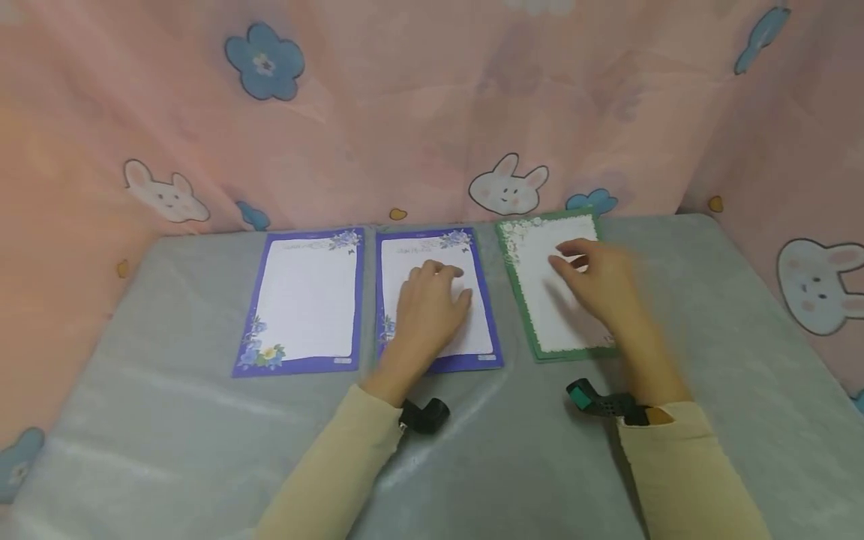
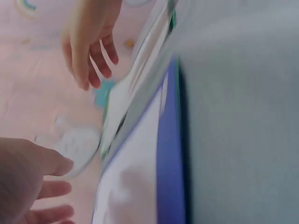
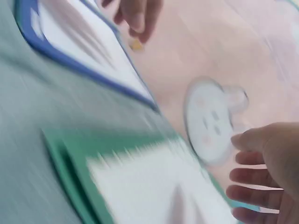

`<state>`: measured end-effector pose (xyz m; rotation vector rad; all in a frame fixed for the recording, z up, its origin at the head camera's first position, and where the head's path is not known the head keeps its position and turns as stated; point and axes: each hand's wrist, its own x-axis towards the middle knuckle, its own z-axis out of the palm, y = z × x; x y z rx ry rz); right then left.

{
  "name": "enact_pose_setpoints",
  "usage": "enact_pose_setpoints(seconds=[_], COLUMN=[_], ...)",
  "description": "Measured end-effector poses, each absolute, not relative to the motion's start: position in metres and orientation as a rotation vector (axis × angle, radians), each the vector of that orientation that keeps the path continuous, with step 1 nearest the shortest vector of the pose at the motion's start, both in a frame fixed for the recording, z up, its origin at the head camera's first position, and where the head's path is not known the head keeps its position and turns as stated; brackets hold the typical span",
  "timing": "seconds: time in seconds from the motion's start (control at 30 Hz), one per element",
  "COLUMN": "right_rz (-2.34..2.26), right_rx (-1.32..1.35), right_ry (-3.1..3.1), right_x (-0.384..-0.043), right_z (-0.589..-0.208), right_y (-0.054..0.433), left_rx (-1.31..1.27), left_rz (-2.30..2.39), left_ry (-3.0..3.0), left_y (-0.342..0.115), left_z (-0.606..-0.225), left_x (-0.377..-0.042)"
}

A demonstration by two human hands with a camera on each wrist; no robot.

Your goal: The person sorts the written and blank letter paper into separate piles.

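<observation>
My left hand (image 1: 428, 311) hovers over the middle purple-bordered sheet of paper (image 1: 472, 334), fingers loosely bent and holding nothing. To the right, my right hand (image 1: 604, 281) hangs above a green-bordered sheet (image 1: 560, 315), its thumb and fingers apart with nothing between them. The right wrist view shows a second green edge (image 3: 60, 154) under the top green sheet, slightly offset. Blue flowers decorate the corners of the purple border, and pale flowers line the green one. Shadows of both hands fall on the sheets.
Another purple-bordered sheet (image 1: 310, 300) lies at the left, beside the middle one. All lie on a grey covered table (image 1: 202, 450). Behind rises a pink curtain (image 1: 405, 112) printed with rabbits and blue flowers. A dark wrist camera (image 1: 425, 416) sits at the left cuff.
</observation>
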<state>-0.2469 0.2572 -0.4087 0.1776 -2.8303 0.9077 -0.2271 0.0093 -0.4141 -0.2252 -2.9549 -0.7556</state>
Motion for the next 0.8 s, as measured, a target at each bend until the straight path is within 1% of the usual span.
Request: enact_pose_setpoints(seconds=[0.1,0.2,0.3,0.57,0.8], right_rz=[1.092,1.140,1.105,1.086,1.126], right_rx=[0.285,0.319,0.306,0.285,0.288], right_ry=[-2.760,-2.779,-2.818,-2.804,-2.749], right_x=[-0.245,-0.242,-0.240,-0.236,-0.235], right_z=[-0.417,-0.428,-0.440,-0.456,-0.458], right_y=[0.222,0.194,0.176,0.166,0.162], left_rx=[-0.121,-0.034,0.003,-0.010,-0.053], left_rz=[-0.798,-0.858,-0.932,-0.934,-0.923], left_ry=[-2.944,-2.937,-2.917,-2.881,-2.817], left_y=[-0.025,-0.054,-0.073,-0.078,-0.080], left_z=[-0.417,-0.427,-0.437,-0.439,-0.445], left_x=[-0.227,-0.227,-0.227,-0.224,-0.224])
